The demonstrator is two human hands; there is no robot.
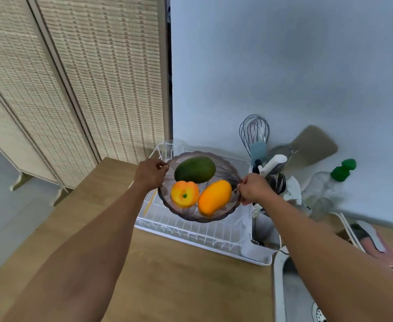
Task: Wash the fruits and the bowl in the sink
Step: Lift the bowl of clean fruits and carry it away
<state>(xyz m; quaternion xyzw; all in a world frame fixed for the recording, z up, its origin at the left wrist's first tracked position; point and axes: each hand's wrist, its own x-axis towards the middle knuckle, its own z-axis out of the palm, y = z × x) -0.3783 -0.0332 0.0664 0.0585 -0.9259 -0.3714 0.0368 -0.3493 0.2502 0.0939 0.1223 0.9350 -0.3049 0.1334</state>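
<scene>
A smoky glass bowl (225,168) hangs over the white dish rack (190,231), held by both hands. My left hand (150,174) pinches its left rim and my right hand (253,188) grips its right rim. Inside lie a green mango (195,169) at the back, a yellow-orange mango (214,197) at the front right and an orange peach-like fruit (184,194) at the front left. The steel sink (295,296) lies at the lower right, partly behind my right forearm, with its drain (318,314) at the bottom edge.
A utensil holder with a whisk (254,131) and a brush stands behind the rack. A clear bottle with a green cap (343,169) stands at the wall on the right. The wooden counter (167,275) runs in front; a woven folding screen (74,77) stands at the left.
</scene>
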